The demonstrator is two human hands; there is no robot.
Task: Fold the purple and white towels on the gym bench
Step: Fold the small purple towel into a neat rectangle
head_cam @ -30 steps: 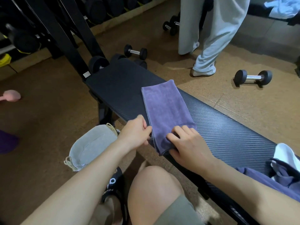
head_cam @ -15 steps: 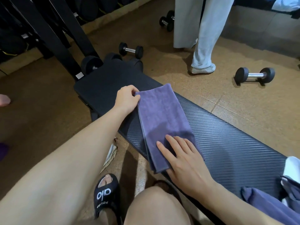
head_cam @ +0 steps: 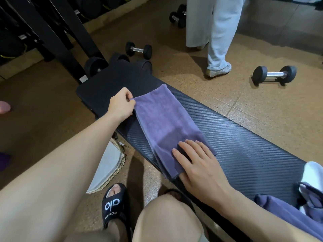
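A purple towel [head_cam: 166, 123], folded into a long strip, lies across the black gym bench [head_cam: 253, 149]. My left hand [head_cam: 121, 104] pinches the strip's far left corner. My right hand [head_cam: 201, 168] presses flat with straight fingers on the near end of the strip at the bench's front edge. At the bench's right end sits a heap of unfolded purple towel [head_cam: 283, 213] and white towel [head_cam: 312, 173], partly cut off by the frame.
Dumbbells lie on the floor: one [head_cam: 139, 49] beyond the bench head, one [head_cam: 274, 75] at the right. A person in light trousers [head_cam: 216, 32] stands behind the bench. A grey woven basket [head_cam: 108, 168] sits by my sandalled foot [head_cam: 113, 205]. Black rack legs [head_cam: 57, 35] stand at the left.
My left hand went from the towel's near end up to its far left corner and took hold there. My right hand flattened onto the near end.
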